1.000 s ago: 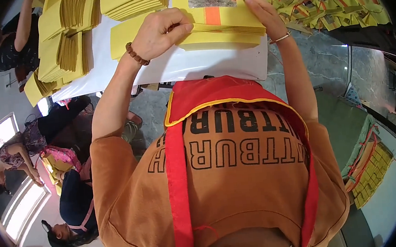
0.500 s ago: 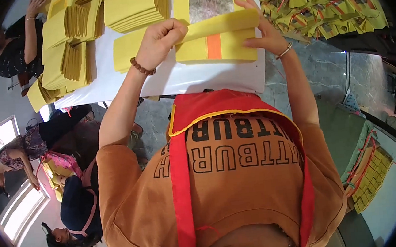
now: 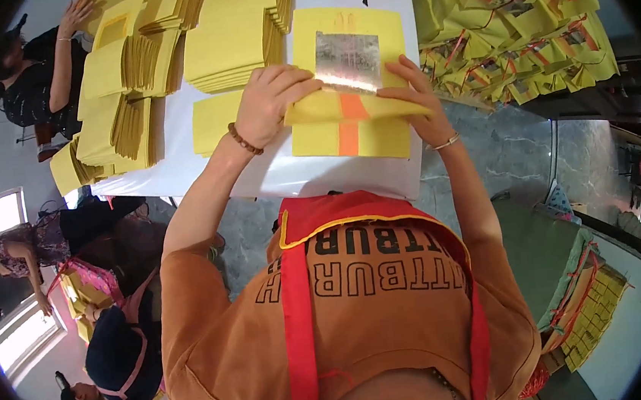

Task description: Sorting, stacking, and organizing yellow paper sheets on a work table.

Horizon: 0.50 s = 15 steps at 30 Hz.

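A yellow paper sheet [image 3: 380, 27] lies on the white table in front of me. It bears a shiny silver foil square [image 3: 347, 51], and an orange stripe [image 3: 349, 138] shows on its near part. Across its middle runs a raised yellow flap [image 3: 328, 111]. My left hand [image 3: 270, 104] is closed at the flap's left end, its fingers reaching toward the foil. At the right end my right hand [image 3: 420, 103] grips the flap, with some fingers spread over the paper. Light glints along the foil's near edge.
Stacks of folded yellow paper [image 3: 234, 44] stand left of my hands on the white table [image 3: 250, 177]. More yellow bundles with red ties [image 3: 506, 54] are piled at the right. Co-workers [image 3: 40, 87] are at the left. A green-covered surface [image 3: 530, 246] is at lower right.
The flap has come down toward me, uncovering more of the foil square. My left hand's fingers have stretched out along it. The whole view has tipped, so the table sits lower.
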Tool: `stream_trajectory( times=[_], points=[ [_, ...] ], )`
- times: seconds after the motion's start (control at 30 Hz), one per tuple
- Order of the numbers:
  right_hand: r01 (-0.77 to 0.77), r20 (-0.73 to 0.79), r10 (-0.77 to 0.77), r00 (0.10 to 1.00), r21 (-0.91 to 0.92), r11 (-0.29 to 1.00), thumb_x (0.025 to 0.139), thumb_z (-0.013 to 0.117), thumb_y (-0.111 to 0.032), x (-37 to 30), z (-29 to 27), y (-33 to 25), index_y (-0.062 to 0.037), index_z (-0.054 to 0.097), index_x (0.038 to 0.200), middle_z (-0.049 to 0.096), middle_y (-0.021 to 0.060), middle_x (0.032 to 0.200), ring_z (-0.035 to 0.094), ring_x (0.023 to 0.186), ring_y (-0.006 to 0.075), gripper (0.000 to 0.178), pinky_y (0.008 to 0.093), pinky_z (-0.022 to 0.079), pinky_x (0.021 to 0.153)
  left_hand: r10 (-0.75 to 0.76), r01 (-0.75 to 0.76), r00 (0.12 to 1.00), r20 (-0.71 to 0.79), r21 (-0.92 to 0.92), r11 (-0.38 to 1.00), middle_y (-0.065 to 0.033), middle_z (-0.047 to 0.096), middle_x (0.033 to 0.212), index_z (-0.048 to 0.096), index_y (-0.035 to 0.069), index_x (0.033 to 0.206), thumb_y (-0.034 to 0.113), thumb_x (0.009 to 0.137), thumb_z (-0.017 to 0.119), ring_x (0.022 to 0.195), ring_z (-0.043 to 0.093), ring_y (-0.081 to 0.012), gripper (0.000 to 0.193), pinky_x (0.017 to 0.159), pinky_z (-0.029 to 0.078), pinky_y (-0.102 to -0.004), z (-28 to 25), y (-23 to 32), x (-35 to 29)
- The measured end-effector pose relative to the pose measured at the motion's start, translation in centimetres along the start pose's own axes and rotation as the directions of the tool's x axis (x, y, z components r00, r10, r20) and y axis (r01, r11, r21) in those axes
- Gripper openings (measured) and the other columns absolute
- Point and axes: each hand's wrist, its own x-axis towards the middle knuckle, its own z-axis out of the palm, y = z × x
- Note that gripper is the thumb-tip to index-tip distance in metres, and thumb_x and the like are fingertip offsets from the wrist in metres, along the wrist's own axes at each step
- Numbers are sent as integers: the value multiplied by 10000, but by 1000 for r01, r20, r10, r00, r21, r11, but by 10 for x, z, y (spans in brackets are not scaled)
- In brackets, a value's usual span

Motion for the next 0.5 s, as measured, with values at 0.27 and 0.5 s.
stream_trajectory(
  times=[0.27, 0.5],
  points=[
    [98, 184, -68, 981, -163, 982, 771, 597, -186, -13, -32, -59, -170, 642, 1019, 582, 54, 1095, 520, 1042, 234, 253, 372, 335, 913, 19, -13, 999, 35, -162, 987, -38, 616, 843, 619, 81, 927, 142, 737, 571, 770, 579, -189, 205, 707, 395, -314, -25, 47, -21],
    [-544, 31, 557, 830, 265, 796, 803, 609, -125, -19, -6, -66, -39, 614, 990, 622, 83, 881, 571, 681, 146, 206, 271, 423, 563, -610, 599, 766, 202, -568, 565, -38, 527, 560, 598, 14, 910, 166, 842, 589, 515, 485, -126, 167, 478, 362, -271, -4, 61, -17]
  ],
)
